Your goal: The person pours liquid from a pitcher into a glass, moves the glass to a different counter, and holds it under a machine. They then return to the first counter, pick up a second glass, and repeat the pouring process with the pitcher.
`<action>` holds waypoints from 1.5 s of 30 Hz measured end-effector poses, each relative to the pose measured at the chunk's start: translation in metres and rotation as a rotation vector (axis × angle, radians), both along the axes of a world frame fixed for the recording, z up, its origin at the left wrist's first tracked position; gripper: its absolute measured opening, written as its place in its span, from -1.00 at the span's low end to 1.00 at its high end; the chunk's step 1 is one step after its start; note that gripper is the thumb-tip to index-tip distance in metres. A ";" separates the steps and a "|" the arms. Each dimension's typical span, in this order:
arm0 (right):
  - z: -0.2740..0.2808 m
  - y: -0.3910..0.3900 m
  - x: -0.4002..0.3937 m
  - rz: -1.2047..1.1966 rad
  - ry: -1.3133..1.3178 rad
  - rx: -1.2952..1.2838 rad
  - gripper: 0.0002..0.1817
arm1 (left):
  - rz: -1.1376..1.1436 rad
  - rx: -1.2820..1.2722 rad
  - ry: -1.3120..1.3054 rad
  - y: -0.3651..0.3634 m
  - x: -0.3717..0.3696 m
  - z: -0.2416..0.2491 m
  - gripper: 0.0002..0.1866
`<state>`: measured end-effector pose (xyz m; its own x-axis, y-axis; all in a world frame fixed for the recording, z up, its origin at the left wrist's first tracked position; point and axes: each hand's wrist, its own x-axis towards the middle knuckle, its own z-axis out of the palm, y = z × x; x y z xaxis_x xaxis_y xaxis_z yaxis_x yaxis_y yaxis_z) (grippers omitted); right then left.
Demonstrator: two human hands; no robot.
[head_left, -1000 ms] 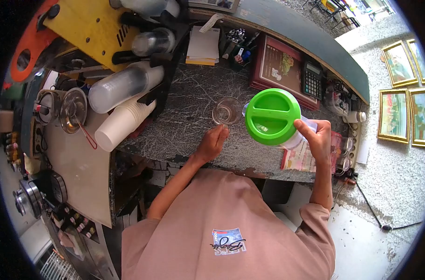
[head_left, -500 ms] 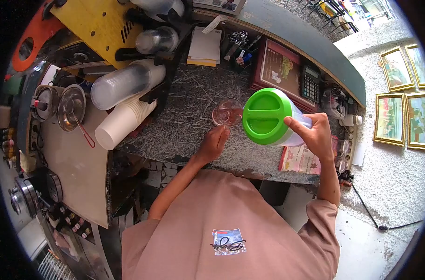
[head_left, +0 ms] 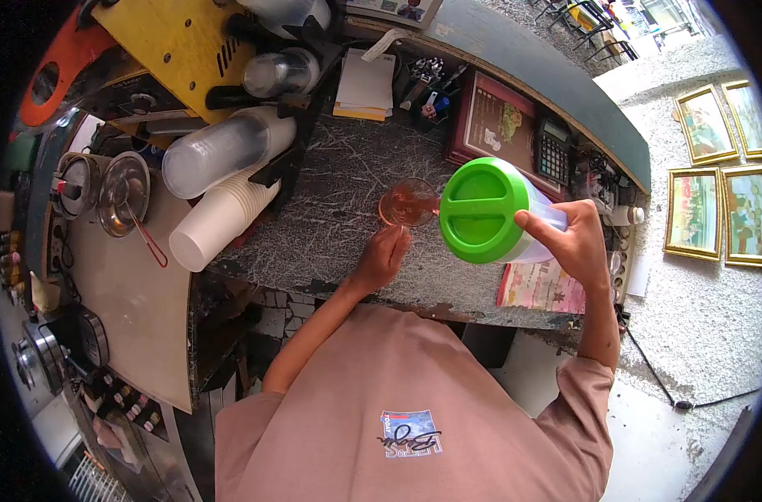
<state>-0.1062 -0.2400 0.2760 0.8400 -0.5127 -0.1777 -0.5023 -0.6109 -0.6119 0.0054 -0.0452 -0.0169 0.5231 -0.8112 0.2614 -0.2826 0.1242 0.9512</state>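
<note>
A pitcher with a bright green lid and a clear body is tilted to the left over the dark, scratched counter. My right hand is wrapped round its side, with the thumb near the lid. Reddish liquid runs from the pitcher's left edge into a clear glass mug, which holds some of the same liquid. The fingers of my left hand are closed on the mug's handle, on the side nearest me.
Stacked paper cups and clear plastic cups lie at the left, beside metal strainers. Behind the pitcher are a maroon menu and a calculator. A pink booklet lies near the front edge.
The pitcher and my right hand have shifted slightly to the right. More reddish liquid shows in the mug, and the stream is more visible. My left hand has barely moved.
</note>
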 end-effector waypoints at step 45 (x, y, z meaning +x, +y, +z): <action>0.030 0.006 0.000 -0.016 0.148 -0.006 -0.54 | -0.042 0.034 0.071 0.006 -0.004 -0.001 -0.75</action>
